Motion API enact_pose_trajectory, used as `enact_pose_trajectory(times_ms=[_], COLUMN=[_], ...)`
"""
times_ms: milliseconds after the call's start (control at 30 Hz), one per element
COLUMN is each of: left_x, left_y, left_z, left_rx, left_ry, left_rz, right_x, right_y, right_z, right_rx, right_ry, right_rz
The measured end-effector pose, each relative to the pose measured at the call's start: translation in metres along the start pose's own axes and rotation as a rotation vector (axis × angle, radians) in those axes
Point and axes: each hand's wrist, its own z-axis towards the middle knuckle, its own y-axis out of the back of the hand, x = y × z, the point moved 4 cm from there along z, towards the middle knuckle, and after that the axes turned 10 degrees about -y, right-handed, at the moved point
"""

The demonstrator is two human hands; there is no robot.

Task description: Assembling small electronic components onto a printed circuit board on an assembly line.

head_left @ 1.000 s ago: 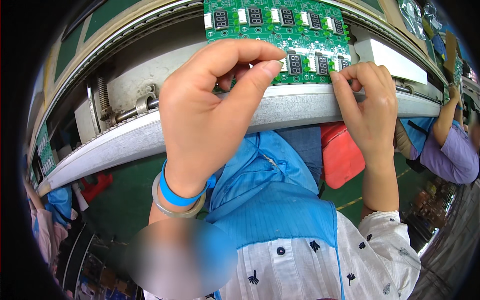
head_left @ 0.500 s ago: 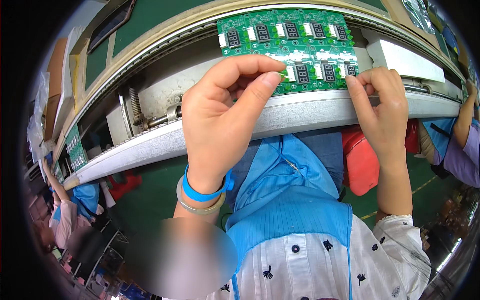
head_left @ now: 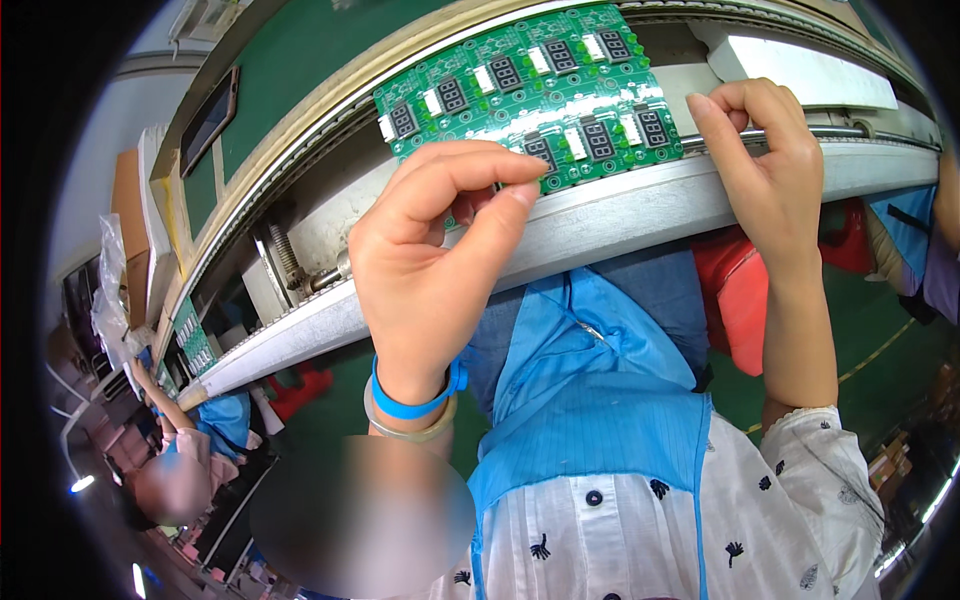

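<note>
A green circuit board panel (head_left: 500, 105) lies on the rail conveyor before me, carrying several black digit displays (head_left: 503, 72), white connectors and green LEDs. My left hand (head_left: 430, 240) is over its near edge, with thumb and index finger pinched together. A bit of a small green LED (head_left: 543, 179) shows at those fingertips, mostly hidden by them. To the right of the panel, my right hand (head_left: 768, 165) hovers apart from it above the rail. Its thumb and index finger are closed, and whatever they hold, if anything, cannot be made out.
A silver metal rail (head_left: 620, 218) runs along my side of the conveyor. Beyond the right hand stands a white metal housing (head_left: 800, 75). Another green board (head_left: 193, 338) sits farther left, near a co-worker's arm (head_left: 155, 385). A red stool (head_left: 735, 300) stands below the rail.
The panel has shifted left relative to the rail, and the view has tilted. My right hand has come off the panel's right end. My left hand is lower and slightly left, still pinched.
</note>
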Motion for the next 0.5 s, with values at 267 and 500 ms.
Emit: enact_pose_trajectory(times_ms=[267,500], left_x=[-0.005,-0.009], left_y=[-0.029,-0.04], left_z=[0.013,0.014], left_rx=[0.199,0.241], left_ry=[-0.173,-0.34], left_rz=[0.437,0.831], right_x=[0.003,0.0], right_y=[0.003,0.003], right_z=[0.001,0.0], right_rx=[0.019,0.025], right_ry=[-0.072,-0.018], right_rz=[0.026,0.032])
